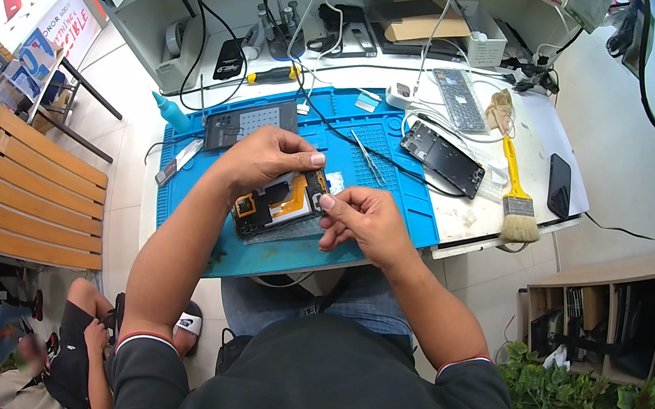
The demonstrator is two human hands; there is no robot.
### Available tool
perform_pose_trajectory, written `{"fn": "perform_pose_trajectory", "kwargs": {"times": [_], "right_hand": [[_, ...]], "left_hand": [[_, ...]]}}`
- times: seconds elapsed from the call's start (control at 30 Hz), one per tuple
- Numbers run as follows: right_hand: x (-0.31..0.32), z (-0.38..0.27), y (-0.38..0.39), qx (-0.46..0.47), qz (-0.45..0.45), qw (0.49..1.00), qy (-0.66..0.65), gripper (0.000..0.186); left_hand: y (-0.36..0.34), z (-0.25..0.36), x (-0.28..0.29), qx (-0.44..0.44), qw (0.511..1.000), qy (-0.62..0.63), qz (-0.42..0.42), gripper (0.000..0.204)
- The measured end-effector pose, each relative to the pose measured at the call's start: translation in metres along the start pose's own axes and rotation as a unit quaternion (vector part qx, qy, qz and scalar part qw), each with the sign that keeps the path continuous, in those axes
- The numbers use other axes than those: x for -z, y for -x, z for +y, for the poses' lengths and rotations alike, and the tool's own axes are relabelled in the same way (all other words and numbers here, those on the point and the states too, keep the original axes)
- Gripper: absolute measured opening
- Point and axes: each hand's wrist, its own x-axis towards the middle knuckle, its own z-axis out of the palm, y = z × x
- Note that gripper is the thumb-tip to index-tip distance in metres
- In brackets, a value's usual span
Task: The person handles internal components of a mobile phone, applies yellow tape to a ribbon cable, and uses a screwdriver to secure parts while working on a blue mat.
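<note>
An opened smartphone [287,200], its dark inside crossed by orange and white parts, is tilted above the near edge of the blue repair mat [409,205]. My left hand [270,159] grips it from the far side, thumb close to its right end. At that same end, the thumb and index finger of my right hand [368,221] are pinched together; what lies between them is too small to make out. Beyond my hands lie metal tweezers [369,160] and a dark flat panel [248,123]. A separate phone frame [442,158] rests at the mat's right side.
A yellow-handled brush [514,187] and a black phone [559,186] lie on the right. At the back are a yellow-black screwdriver [273,74], a white adapter [399,94] and several cables. A teal bottle [171,113] stands left. Another person sits at lower left.
</note>
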Motion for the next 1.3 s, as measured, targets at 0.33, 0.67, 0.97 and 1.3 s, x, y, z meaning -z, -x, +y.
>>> {"fn": "perform_pose_trajectory", "kwargs": {"times": [0.33, 0.67, 0.97, 1.3], "right_hand": [[0.002, 0.006, -0.006, 0.034, -0.014, 0.999, 0.001, 0.031], [-0.012, 0.020, -0.013, 0.039, 0.022, 0.999, -0.005, 0.033], [-0.015, 0.022, -0.011, 0.095, 0.043, 0.994, 0.040, 0.032], [-0.007, 0.023, -0.008, 0.081, 0.030, 0.996, -0.017, 0.031]], "left_hand": [[-0.002, -0.006, 0.002, -0.036, 0.999, 0.038, -0.004, 0.044], [-0.008, -0.015, 0.009, -0.051, 0.993, 0.101, 0.024, 0.036], [-0.005, -0.017, 0.011, -0.020, 0.980, 0.198, 0.002, 0.041], [0.015, -0.031, 0.021, -0.033, 0.991, 0.131, -0.012, 0.034]]}}
